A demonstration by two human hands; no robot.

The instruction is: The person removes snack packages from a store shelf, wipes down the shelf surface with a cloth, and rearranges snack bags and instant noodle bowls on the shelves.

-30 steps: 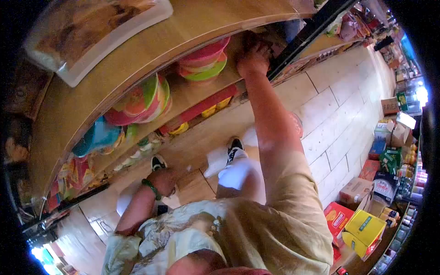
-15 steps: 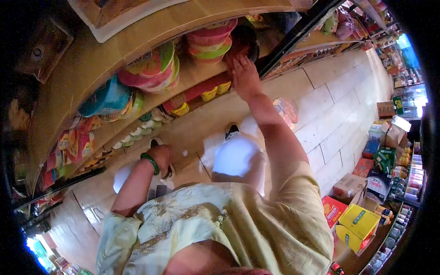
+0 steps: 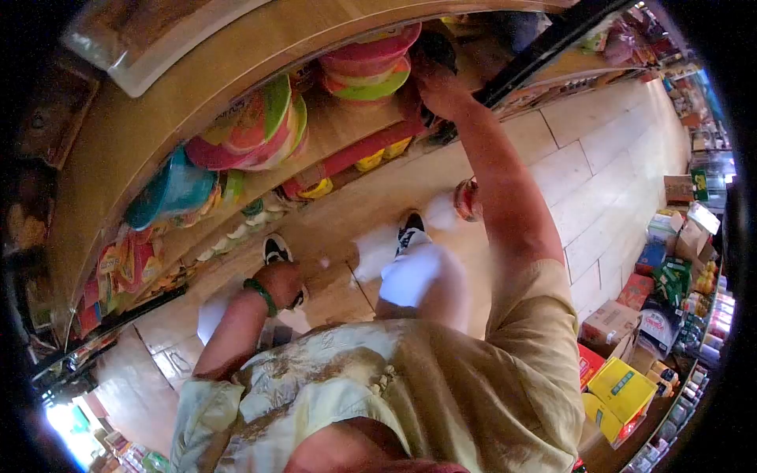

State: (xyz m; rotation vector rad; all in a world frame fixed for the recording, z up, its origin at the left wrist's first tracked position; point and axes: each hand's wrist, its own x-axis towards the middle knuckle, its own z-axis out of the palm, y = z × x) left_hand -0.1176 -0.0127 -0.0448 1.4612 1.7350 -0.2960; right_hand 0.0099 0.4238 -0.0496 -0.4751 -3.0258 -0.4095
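Observation:
My right hand (image 3: 443, 88) reaches into the shelf at its right end, against a dark round container (image 3: 435, 51). Shadow hides its fingers, so I cannot see whether they grip the container. Just left of it stands a stack of pink and green instant noodle bowls (image 3: 371, 63). Another stack of pink and green bowls (image 3: 256, 130) sits further left, with a teal tub (image 3: 169, 189) beyond it. My left hand (image 3: 282, 284), with a green bracelet at the wrist, hangs low above my shoes, away from the shelf. Its fingers are mostly hidden.
A black shelf post (image 3: 544, 55) rises right of my right hand. Yellow and red packs (image 3: 371, 160) fill a lower level. A round patterned item (image 3: 467, 199) shows partly behind my right forearm. Cartons (image 3: 611, 323) and a yellow box (image 3: 623, 390) stand at the right.
My right hand has moved deeper into the shelf, and its fingers have passed into shadow beside the dark container. My left hand still hangs low. The view has shifted slightly.

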